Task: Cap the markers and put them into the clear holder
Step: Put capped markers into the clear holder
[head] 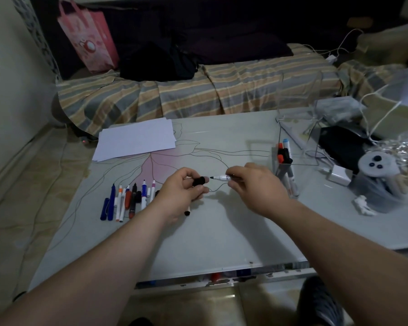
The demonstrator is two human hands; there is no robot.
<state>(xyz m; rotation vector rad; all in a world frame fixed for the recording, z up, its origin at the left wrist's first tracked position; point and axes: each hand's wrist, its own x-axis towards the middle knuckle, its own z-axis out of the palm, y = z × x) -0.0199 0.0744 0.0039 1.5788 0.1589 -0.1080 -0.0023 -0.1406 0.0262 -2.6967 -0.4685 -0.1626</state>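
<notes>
Above the middle of the surface [222, 231], in the head view, the right hand [252, 184] pinches an uncapped black marker [222, 177] by its white barrel, while the left hand [181, 191] holds a black cap [199, 181] between thumb and fingertips. A second pen appears tucked under the left palm, its dark end showing at 6 o'clock of that hand. Both grips are closed on their things.

The marker lies nearly level, its long axis running from 3 to 9 o'clock, the tip pointing at 9 o'clock toward the cap, just apart from it. The cap's mouth seems to face the tip, though this is hard to make out.

The marker is likely light, stiff and smooth plastic, so a firm pinch on mid-barrel suits it, clear of the inky tip. The cap is small and could slip.

The clear holder [283, 175] stands at 3 o'clock of the right hand, near it, already holding several capped markers upright. The loose markers [127, 201] lie in a row at 9 o'clock of the left hand, mostly pointing to 12 o'clock.
</notes>
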